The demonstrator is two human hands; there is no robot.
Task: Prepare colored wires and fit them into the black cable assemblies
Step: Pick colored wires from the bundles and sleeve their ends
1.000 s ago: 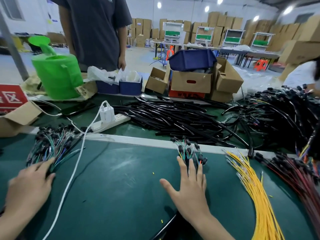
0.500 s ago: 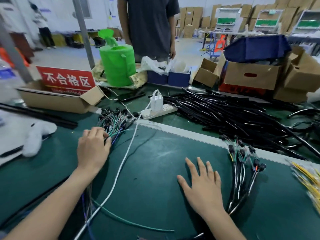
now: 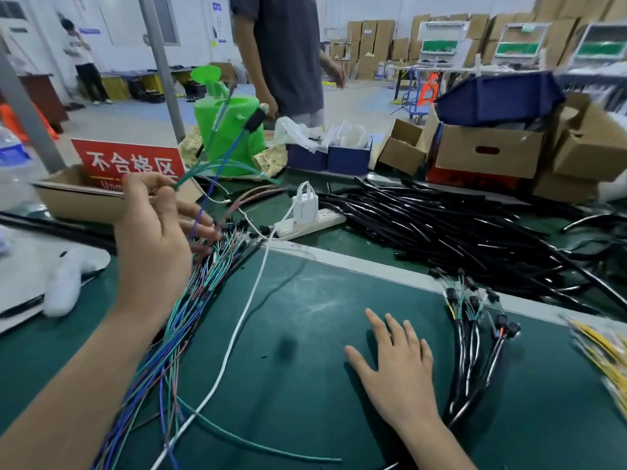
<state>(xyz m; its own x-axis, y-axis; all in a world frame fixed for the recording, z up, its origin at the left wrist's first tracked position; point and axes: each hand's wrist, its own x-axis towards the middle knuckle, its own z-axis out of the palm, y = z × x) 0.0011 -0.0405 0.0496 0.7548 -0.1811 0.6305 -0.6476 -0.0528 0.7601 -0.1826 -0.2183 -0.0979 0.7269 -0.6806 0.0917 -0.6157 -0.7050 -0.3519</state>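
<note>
My left hand (image 3: 154, 239) is raised above the table and pinches a few green and blue wires (image 3: 217, 157) that end in a black connector (image 3: 255, 119) held up in the air. Under it lies the bundle of colored wires (image 3: 190, 300) with black plugs at the far end. My right hand (image 3: 397, 364) lies flat and open on the green mat (image 3: 305, 334). Just to its right lie the black cable assemblies (image 3: 475, 337) with colored wire ends. A sheaf of yellow wires (image 3: 600, 351) sits at the far right.
A white cable (image 3: 244, 320) runs across the mat from a power strip (image 3: 308, 220). Behind lie a heap of black cable tubes (image 3: 451, 228), cardboard boxes (image 3: 488, 154), a green watering can (image 3: 230, 130) and a red sign (image 3: 130, 162). A person (image 3: 288, 52) stands across the table.
My left hand rose from the wire bundle, lifting a few wires with a black connector. The right hand stayed flat on the mat. The view shifted left.
</note>
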